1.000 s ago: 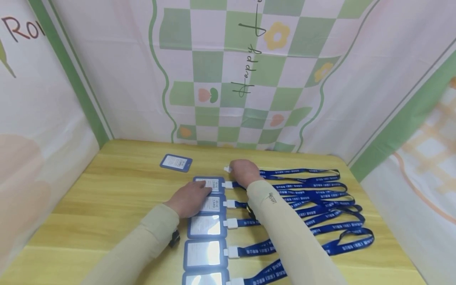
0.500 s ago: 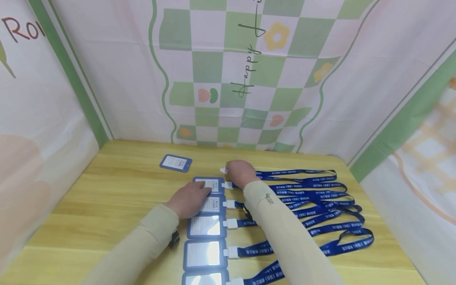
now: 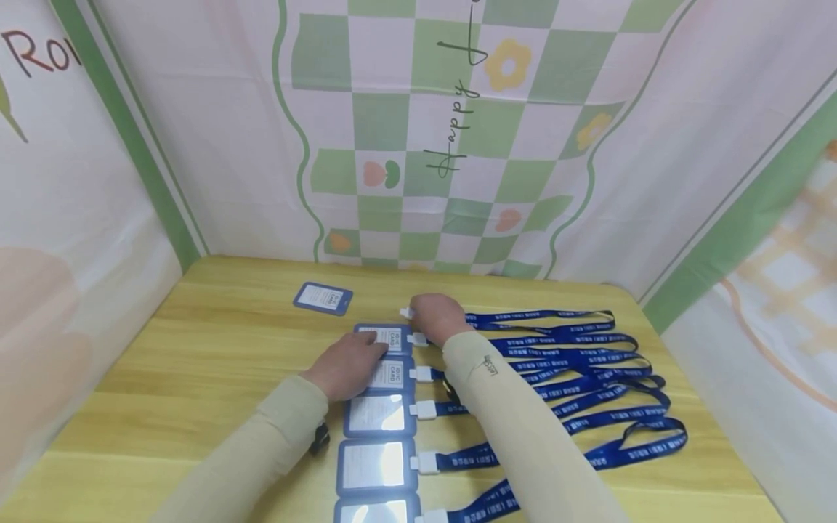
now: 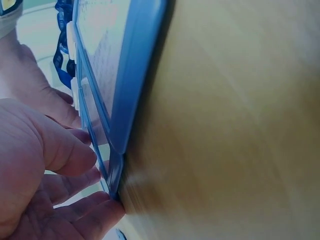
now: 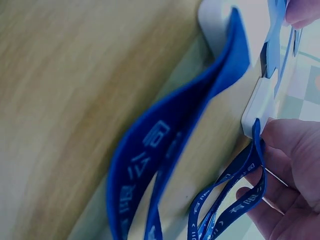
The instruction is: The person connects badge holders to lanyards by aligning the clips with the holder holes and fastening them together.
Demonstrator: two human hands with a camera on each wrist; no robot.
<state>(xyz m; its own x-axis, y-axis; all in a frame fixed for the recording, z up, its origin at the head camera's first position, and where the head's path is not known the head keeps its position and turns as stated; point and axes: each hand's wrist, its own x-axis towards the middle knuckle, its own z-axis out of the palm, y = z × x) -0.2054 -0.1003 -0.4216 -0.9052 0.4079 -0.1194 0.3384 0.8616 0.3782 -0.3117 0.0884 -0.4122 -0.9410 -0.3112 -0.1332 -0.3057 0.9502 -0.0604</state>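
Observation:
My left hand rests on the far two blue card holders of a column, its fingertips over the farthest card holder. In the left wrist view, the fingers touch that holder's edge against the table. Just beyond and to the right, my right hand pinches the farthest blue lanyard by its white clip, which sticks out past the fingers to the left. A loose blue card holder with no lanyard lies farther back on the left.
Several holders with white clips and lanyards run down the wooden table toward me, straps spread to the right. A printed cloth hangs behind the table's back edge, with more cloth at both sides.
My right hand has slid slightly left, drawing the white clip and its lanyard along. The left hand and the card holders stay in place.

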